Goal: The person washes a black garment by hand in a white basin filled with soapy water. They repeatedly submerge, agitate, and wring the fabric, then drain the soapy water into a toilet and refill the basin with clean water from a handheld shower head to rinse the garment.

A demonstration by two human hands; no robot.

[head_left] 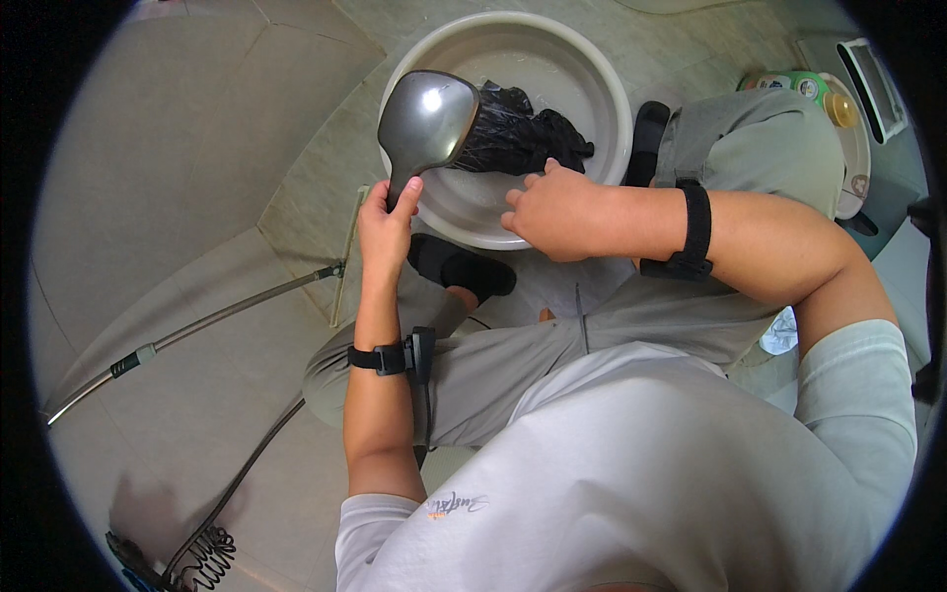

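Note:
My left hand (387, 229) grips the handle of a shiny grey shower head (426, 116), held over the left rim of a round off-white basin (614, 109). Inside the basin lies a crumpled, wet-looking black cloth (523, 138), partly hidden behind the shower head. My right hand (562, 209) reaches over the near right rim, its fingers loosely bent and apart. One fingertip is at the cloth's near edge; whether it touches cannot be told. That hand holds nothing visible. Black straps circle both forearms.
A flat mop (345, 259) with a long metal pole lies at the left. Black coiled cord (209, 555) is at the lower left. My slippered feet (464, 266) flank the basin. A green bottle with a yellow cap (840, 111) stands at the far right.

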